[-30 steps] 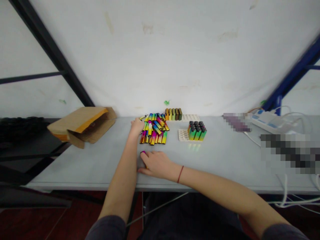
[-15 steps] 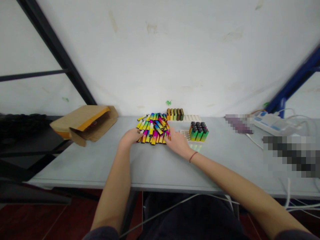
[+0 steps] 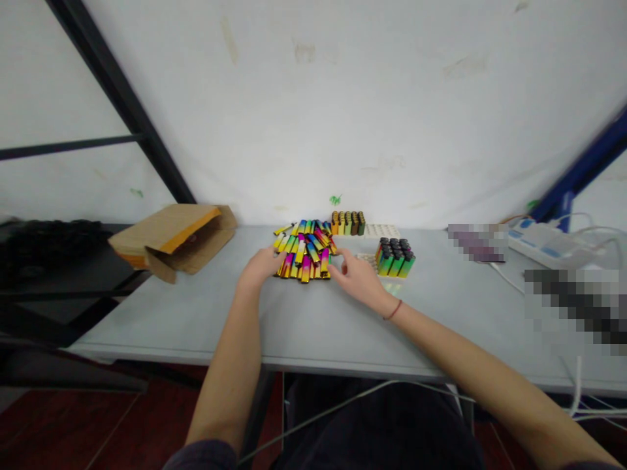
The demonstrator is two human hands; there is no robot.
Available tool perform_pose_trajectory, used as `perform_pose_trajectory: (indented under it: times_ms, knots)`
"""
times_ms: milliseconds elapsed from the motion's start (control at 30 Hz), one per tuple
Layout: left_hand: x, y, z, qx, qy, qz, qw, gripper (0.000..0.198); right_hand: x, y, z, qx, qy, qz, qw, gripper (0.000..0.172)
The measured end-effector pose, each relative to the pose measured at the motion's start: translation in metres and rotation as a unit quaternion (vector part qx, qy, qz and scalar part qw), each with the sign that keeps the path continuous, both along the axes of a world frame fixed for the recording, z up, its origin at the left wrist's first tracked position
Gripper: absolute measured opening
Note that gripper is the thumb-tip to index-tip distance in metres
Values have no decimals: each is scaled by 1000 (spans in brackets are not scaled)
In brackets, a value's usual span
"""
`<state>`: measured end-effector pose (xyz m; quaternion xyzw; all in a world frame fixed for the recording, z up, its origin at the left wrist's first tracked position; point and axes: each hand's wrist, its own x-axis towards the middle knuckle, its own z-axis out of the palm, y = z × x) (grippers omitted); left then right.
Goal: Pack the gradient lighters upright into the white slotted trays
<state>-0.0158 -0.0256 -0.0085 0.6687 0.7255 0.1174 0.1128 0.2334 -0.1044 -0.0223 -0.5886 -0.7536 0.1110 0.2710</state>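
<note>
A pile of shiny rainbow-coloured lighter sleeves [image 3: 306,253] lies heaped on the grey table. At the pile's left edge is my left hand [image 3: 262,267], its fingers reaching against the sleeves and partly hidden; I see no single piece gripped. On the other side my right hand [image 3: 360,279] is open, thumb and forefinger apart at the pile's right edge. Just beyond it, green lighters with black tops [image 3: 394,258] stand upright in rows. Behind the pile, another block of upright yellow, green and brown lighter-like pieces [image 3: 348,223] sits near the wall.
A pale tray with holes [image 3: 385,230] lies by the wall, and a smaller white holder [image 3: 367,261] beside my right hand. An open cardboard box [image 3: 171,235] rests at the left. Power strips [image 3: 543,245] and cables lie at the right. The table's front edge [image 3: 343,367] runs below my forearms.
My right hand has drawn slightly right, off the pile's edge, with its thumb and forefinger now more apart. My left hand stays at the left edge. The whole view has shifted slightly.
</note>
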Motion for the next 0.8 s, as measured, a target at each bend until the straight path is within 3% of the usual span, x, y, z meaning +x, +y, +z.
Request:
perform_pose_trajectory:
  times_ms: [100,167,300,400,533,633,800]
  knots:
    - [6,-6,4,7,23,-92,995,75,45,-23,9,117,63,13,991,30]
    - [14,-11,4,-3,38,-163,986,98,84,-33,16,184,102,-19,978,27]
    - [34,-17,-6,-52,71,-210,974,129,164,-28,14,244,93,-106,959,39]
    - [41,-14,-14,-38,75,-209,974,129,204,-13,-8,164,52,-88,981,77]
    - [38,-7,-17,-22,64,-215,974,114,221,1,-43,-14,25,-1,1000,115]
    - [35,-5,-17,-18,68,-223,972,105,217,6,-53,-63,-1,22,998,127]
    - [51,-12,-12,63,43,-242,967,105,207,13,-44,-73,2,45,996,128]
